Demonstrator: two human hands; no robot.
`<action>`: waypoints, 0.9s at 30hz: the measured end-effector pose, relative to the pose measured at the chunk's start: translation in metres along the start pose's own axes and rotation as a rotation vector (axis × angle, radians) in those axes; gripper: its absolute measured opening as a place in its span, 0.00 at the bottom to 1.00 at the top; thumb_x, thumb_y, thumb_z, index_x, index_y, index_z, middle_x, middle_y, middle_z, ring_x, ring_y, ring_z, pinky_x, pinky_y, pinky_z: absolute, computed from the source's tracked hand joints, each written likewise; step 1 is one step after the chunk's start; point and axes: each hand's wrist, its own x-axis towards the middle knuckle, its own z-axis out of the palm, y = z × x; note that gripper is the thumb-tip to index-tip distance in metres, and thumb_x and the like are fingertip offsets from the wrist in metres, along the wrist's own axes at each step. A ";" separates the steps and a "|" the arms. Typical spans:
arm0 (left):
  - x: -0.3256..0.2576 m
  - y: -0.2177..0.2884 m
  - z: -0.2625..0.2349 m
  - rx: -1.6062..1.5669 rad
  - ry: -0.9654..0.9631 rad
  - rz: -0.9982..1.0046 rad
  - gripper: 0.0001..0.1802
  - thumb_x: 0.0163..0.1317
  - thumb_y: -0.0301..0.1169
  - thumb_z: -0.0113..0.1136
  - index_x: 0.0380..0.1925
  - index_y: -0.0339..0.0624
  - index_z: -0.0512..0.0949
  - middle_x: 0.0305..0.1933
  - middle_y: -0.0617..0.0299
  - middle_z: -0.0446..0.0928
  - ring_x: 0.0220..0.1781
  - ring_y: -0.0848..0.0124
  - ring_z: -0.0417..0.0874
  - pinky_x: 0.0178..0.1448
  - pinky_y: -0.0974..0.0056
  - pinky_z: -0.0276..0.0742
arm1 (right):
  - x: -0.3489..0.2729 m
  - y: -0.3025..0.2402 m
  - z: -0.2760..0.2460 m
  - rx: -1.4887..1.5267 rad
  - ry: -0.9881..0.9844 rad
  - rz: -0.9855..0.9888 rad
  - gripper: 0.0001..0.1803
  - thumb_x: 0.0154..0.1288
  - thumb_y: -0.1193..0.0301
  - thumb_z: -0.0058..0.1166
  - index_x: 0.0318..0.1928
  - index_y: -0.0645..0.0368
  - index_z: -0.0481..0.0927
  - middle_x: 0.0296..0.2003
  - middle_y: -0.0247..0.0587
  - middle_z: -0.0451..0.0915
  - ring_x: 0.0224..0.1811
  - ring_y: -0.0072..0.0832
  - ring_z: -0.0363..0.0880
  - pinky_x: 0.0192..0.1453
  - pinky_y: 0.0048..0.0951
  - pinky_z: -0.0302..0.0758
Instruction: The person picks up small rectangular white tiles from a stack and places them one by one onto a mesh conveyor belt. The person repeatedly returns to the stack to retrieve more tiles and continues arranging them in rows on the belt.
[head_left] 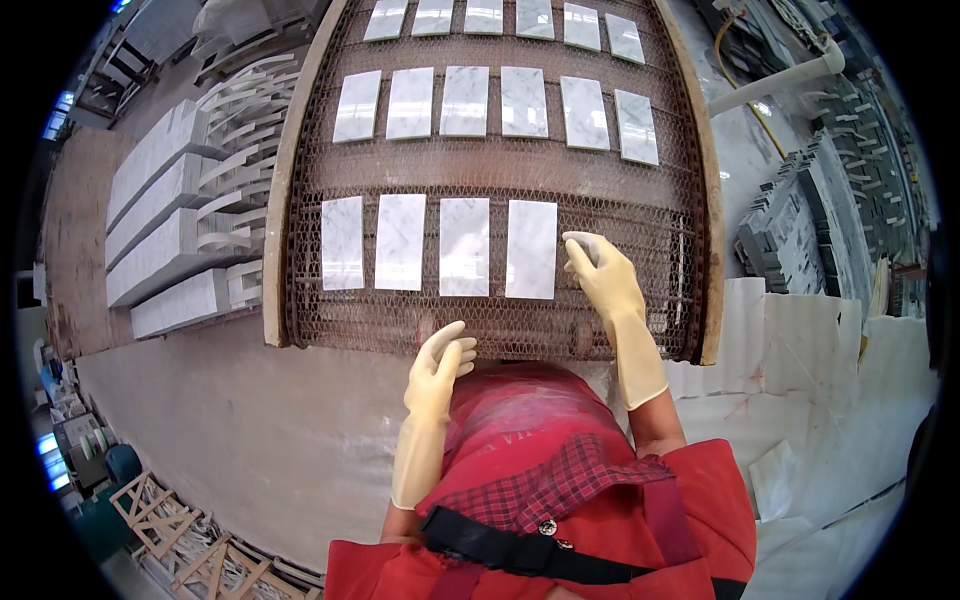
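White marble tiles with grey veining lie in rows on a wire-mesh conveyor belt (500, 172). The nearest row has several, spaced apart, among them a glossy tile (464, 247) and the rightmost tile (531, 250). My right hand (604, 275), in a cream rubber glove, is over the mesh just right of that rightmost tile. Its fingers point left and are loosely bent, with a small gap to the tile and nothing held. My left hand (442, 358), gloved alike, hovers at the belt's near edge below the row, fingers apart and empty.
Wooden rails, one on the left (290, 190) and one on the right (706, 190), border the belt. Strapped pale slabs (165, 215) are stacked at left; tile stacks (800, 220) stand at right. White sheeting (800, 390) covers the right side. A wooden crate frame (200, 545) sits lower left.
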 end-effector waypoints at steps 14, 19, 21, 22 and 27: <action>0.001 -0.007 -0.057 0.056 -0.109 0.050 0.24 0.81 0.34 0.57 0.72 0.37 0.75 0.61 0.45 0.84 0.60 0.60 0.87 0.66 0.56 0.84 | 0.009 -0.014 0.080 -1.031 0.069 -0.178 0.55 0.57 0.35 0.73 0.73 0.57 0.69 0.44 0.48 0.88 0.47 0.45 0.90 0.50 0.44 0.86; -0.002 -0.007 -0.114 0.057 -0.021 0.021 0.23 0.81 0.34 0.58 0.71 0.38 0.75 0.62 0.46 0.85 0.60 0.60 0.87 0.66 0.56 0.84 | 0.030 -0.022 0.095 -1.074 0.135 -0.112 0.63 0.57 0.30 0.69 0.82 0.56 0.64 0.47 0.47 0.89 0.48 0.43 0.90 0.48 0.42 0.86; -0.001 -0.008 -0.135 0.079 0.018 0.029 0.23 0.81 0.34 0.58 0.71 0.38 0.76 0.61 0.47 0.85 0.58 0.61 0.88 0.64 0.57 0.84 | 0.039 -0.020 0.094 -1.037 0.157 -0.074 0.62 0.58 0.30 0.69 0.82 0.55 0.63 0.48 0.48 0.89 0.51 0.43 0.90 0.50 0.43 0.86; 0.001 -0.007 -0.144 0.083 0.031 0.031 0.23 0.81 0.34 0.58 0.71 0.38 0.76 0.61 0.47 0.85 0.58 0.61 0.88 0.64 0.58 0.85 | 0.041 -0.021 0.093 -1.009 0.164 -0.058 0.61 0.59 0.31 0.68 0.82 0.55 0.62 0.49 0.48 0.89 0.52 0.44 0.90 0.52 0.44 0.85; 0.001 0.001 -0.170 0.063 0.095 0.077 0.23 0.81 0.34 0.58 0.71 0.38 0.76 0.59 0.49 0.86 0.57 0.65 0.88 0.61 0.60 0.85 | 0.045 -0.016 0.093 -0.850 0.238 -0.064 0.58 0.64 0.35 0.68 0.83 0.55 0.60 0.53 0.53 0.87 0.56 0.49 0.88 0.61 0.47 0.83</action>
